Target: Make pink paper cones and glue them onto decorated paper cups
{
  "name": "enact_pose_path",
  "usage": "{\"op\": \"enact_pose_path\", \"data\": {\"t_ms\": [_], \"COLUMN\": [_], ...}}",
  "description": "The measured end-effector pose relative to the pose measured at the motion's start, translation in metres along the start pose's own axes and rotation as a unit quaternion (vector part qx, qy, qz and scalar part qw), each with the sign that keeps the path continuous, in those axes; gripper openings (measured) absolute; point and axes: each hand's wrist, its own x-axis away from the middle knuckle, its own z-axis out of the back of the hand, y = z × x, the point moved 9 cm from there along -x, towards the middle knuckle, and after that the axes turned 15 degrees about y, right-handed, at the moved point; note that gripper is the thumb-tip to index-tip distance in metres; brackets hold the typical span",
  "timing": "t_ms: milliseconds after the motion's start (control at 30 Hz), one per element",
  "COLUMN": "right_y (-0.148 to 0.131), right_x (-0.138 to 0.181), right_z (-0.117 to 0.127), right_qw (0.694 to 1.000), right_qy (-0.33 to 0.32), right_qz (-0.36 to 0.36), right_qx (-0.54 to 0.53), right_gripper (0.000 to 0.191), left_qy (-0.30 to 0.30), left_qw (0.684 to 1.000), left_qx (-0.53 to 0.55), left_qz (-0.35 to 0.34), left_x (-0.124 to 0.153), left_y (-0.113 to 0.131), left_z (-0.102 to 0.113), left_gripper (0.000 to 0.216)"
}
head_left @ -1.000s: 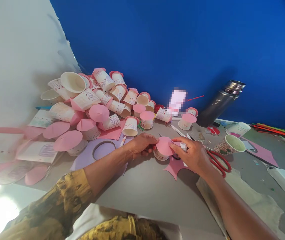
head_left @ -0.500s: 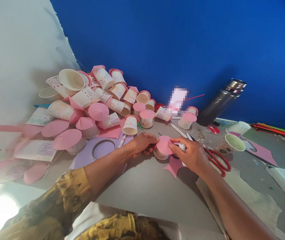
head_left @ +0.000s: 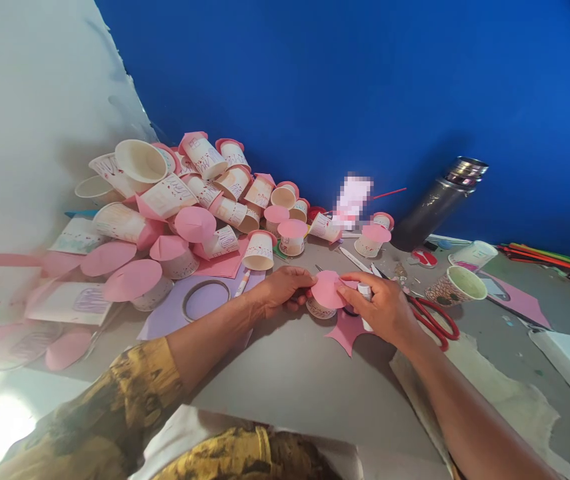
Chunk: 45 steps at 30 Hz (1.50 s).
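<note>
I see pink disc face up atop cup, cup axis approx. vert.; L hand pinching disc's left edge, R hand its right (both nearly closed).

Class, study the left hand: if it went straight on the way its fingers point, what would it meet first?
The pink paper circle, whose edge the left hand seems to touch. Beyond it, the right hand looks next in line, though depth is hard to judge.

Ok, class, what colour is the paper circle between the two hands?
The circle is pink; it shows best in the head view.
</note>
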Motion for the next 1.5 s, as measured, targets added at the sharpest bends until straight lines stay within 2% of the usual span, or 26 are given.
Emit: {"op": "enact_pose_path", "data": {"t_ms": [233,467,833,933,1033,1100,1167,1267,1500], "right_y": [-0.004,-0.013,-0.013,-0.013,-0.014,-0.013,-0.013,-0.013,-0.017], "right_x": [-0.003,0.0,0.003,0.002,0.003,0.004,0.004,0.005,0.007], "right_z": [0.017,0.012,0.007,0.008,0.008,0.008,0.009,0.009,0.007], "right_qw": [0.998,0.988,0.983,0.982,0.985,0.986,0.986,0.983,0.981], "right_qy": [0.01,-0.031,0.002,-0.007,-0.024,-0.024,-0.011,0.014,0.028], "right_qz": [0.018,0.025,0.082,0.072,0.058,0.051,0.056,0.079,0.107], "right_qx": [0.052,0.152,0.165,0.173,0.162,0.156,0.159,0.163,0.159], "right_gripper": [0.025,0.034,0.035,0.036,0.036,0.037,0.039,0.039,0.035], "left_qy": [0.011,0.012,0.004,0.029,0.069,0.074,0.064,0.047,0.025], "left_qw": [1.0,1.0,0.999,0.997,0.983,0.958,0.932,0.922,0.931], "left_qx": [-0.004,-0.011,-0.034,-0.054,-0.096,-0.16,-0.22,-0.247,-0.234], "left_qz": [0.003,0.002,-0.024,-0.052,-0.144,-0.226,-0.281,-0.296,-0.28], "left_x": [-0.002,-0.002,-0.003,-0.002,0.006,0.014,0.021,0.025,0.023], "left_y": [0.002,0.003,0.002,0.008,0.029,0.046,0.054,0.054,0.045], "left_z": [0.0,-0.003,-0.003,0.004,0.013,0.012,0.007,0.001,-0.003], "left_gripper": [0.028,0.032,0.037,0.033,0.023,0.036,0.044,0.045,0.036]}}
